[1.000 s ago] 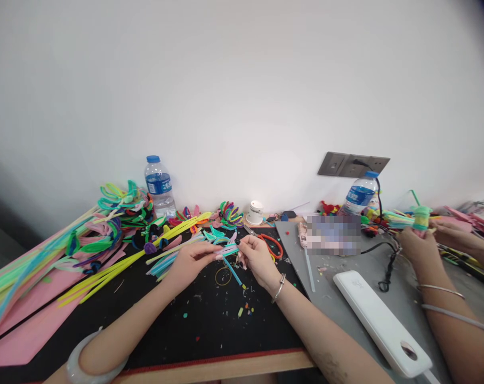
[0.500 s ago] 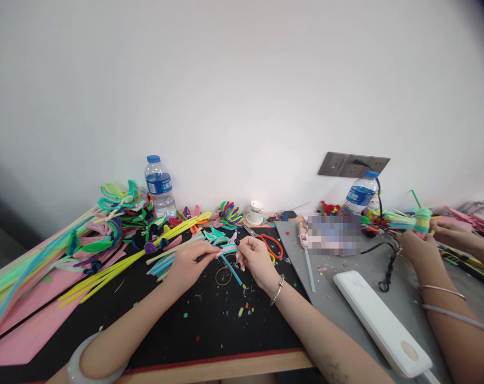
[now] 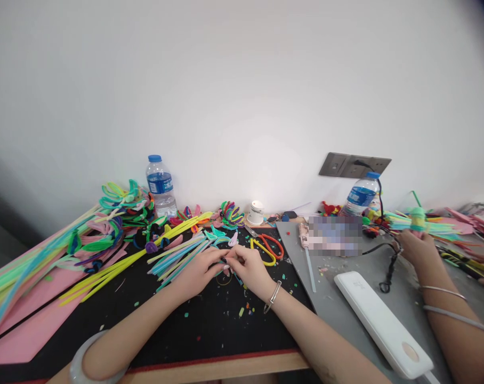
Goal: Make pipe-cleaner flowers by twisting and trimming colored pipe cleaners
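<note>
L hand (image 3: 204, 266) + R hand (image 3: 248, 266) pinched together — scissors (image 3: 268, 248) nr R.

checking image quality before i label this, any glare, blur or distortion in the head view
Head view: a soft bright patch on the wall above the paper cup, dark shading at the left edge and top right corner; wide-angle stretch, with the right-hand bottle leaning outward; a pixelated block hides part of the grey mat's far side; detail between the fingers too small to make out.

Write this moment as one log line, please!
left hand: fingers bent | right hand: fingers bent | hands: meeting | grip: mostly hidden | scissors: near cup
</note>
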The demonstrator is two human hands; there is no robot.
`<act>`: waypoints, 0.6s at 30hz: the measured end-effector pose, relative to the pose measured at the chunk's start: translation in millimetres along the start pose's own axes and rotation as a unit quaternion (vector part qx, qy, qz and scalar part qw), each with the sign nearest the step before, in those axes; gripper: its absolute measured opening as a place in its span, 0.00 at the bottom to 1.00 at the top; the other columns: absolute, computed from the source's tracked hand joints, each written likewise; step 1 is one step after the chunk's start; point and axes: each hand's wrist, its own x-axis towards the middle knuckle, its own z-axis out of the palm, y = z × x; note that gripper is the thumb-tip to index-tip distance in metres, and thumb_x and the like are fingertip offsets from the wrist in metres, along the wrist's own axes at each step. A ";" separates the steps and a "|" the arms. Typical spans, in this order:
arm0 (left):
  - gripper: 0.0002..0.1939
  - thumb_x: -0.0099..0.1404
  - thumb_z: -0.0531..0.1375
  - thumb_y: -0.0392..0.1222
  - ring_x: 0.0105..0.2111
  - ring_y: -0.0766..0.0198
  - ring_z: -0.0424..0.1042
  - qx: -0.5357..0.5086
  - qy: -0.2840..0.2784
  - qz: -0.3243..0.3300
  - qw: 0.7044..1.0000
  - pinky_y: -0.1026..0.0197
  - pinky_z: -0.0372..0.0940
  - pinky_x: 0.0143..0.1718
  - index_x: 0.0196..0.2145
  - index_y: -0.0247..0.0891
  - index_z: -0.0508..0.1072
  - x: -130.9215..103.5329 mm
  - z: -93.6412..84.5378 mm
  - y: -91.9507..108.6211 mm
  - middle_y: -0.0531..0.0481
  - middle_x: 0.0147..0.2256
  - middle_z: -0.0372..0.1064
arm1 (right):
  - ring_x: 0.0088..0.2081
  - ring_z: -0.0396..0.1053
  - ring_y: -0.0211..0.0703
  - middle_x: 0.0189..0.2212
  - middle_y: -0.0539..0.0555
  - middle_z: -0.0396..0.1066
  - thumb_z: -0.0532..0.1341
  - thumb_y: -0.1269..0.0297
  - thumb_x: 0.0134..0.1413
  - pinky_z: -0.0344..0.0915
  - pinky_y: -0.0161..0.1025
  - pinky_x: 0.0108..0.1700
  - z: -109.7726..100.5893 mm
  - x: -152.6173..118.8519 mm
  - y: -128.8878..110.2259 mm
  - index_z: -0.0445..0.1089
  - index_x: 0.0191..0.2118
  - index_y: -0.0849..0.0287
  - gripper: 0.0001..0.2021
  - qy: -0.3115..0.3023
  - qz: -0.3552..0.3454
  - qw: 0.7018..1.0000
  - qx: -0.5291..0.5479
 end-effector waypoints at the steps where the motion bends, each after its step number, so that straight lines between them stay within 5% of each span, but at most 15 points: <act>1: 0.10 0.65 0.52 0.37 0.38 0.60 0.69 -0.008 -0.008 -0.005 1.000 0.60 0.63 0.42 0.38 0.41 0.73 0.7 -0.7 1.6 0.49 0.35 0.71 | 0.19 0.58 0.33 0.16 0.45 0.64 0.57 0.68 0.52 0.55 0.31 0.24 -0.5 0.3 -0.2 0.64 0.24 0.58 0.07 -0.002 -0.001 1.000 -0.008; 5: 0.15 0.65 0.51 0.39 0.35 0.61 0.68 -0.022 -0.005 -0.033 0.999 0.61 0.62 0.40 0.23 0.39 0.71 3.4 -3.6 5.8 0.51 0.29 0.69 | 0.19 0.58 0.34 0.17 0.45 0.63 0.57 0.67 0.53 0.53 0.31 0.23 1.6 0.5 0.5 0.66 0.29 0.57 0.04 0.000 0.018 1.000 -0.012; 11: 0.18 0.65 0.51 0.42 0.32 0.61 0.67 -0.025 0.028 -0.062 0.997 0.61 0.61 0.37 0.20 0.39 0.71 4.2 -5.5 4.4 0.52 0.25 0.68 | 0.19 0.58 0.36 0.18 0.43 0.59 0.53 0.67 0.55 0.53 0.31 0.24 3.0 0.7 1.4 0.59 0.39 0.55 0.05 0.082 0.027 0.996 0.000; 13: 0.18 0.65 0.51 0.43 0.32 0.61 0.67 -0.030 0.030 -0.064 0.997 0.61 0.61 0.37 0.20 0.38 0.71 3.7 -5.7 4.0 0.52 0.25 0.68 | 0.20 0.58 0.36 0.18 0.43 0.59 0.51 0.65 0.57 0.53 0.32 0.24 0.8 1.9 2.5 0.58 0.34 0.56 0.02 0.093 0.040 0.995 -0.017; 18: 0.18 0.66 0.50 0.41 0.33 0.62 0.67 -0.002 0.034 -0.038 0.999 0.61 0.62 0.38 0.21 0.38 0.71 1.5 -3.9 4.7 0.51 0.27 0.67 | 0.19 0.55 0.34 0.15 0.45 0.56 0.47 0.61 0.60 0.50 0.32 0.24 1.1 2.3 5.1 0.54 0.20 0.57 0.17 0.035 0.046 0.995 -0.086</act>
